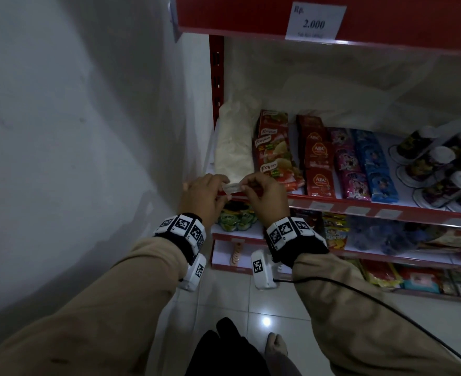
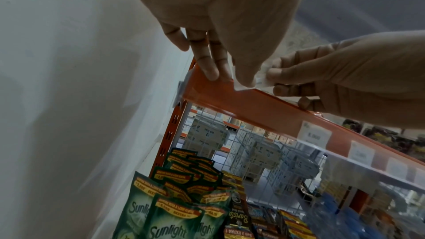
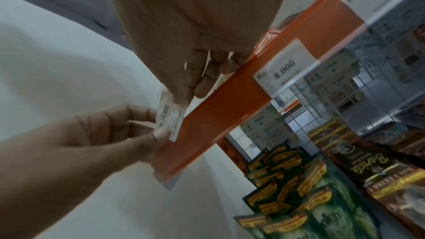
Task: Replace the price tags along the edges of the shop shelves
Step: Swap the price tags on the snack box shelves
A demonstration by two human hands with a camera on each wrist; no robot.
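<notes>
A small white price tag (image 1: 233, 188) printed "Rp. 18.000" (image 3: 169, 117) is held at the left end of the red shelf edge strip (image 1: 359, 210). My left hand (image 1: 224, 189) pinches its left end with the thumb, and its fingers (image 2: 211, 68) rest on the strip (image 2: 253, 108). My right hand (image 1: 244, 187) pinches the tag's right end (image 2: 262, 81). In the right wrist view the tag stands just beside the strip (image 3: 218, 115), with the left hand's thumb (image 3: 161, 134) on its lower corner. The tag's middle is partly covered by fingers.
A white wall (image 1: 74, 131) runs close on the left. Other tags sit in the strips: "2.000" (image 1: 316, 21) above, "8.000" (image 3: 285, 68) to the right. Royco sachets (image 1: 274, 150) and a white bag (image 1: 233, 142) lie behind the hands; Sunlight pouches (image 2: 165, 206) hang below.
</notes>
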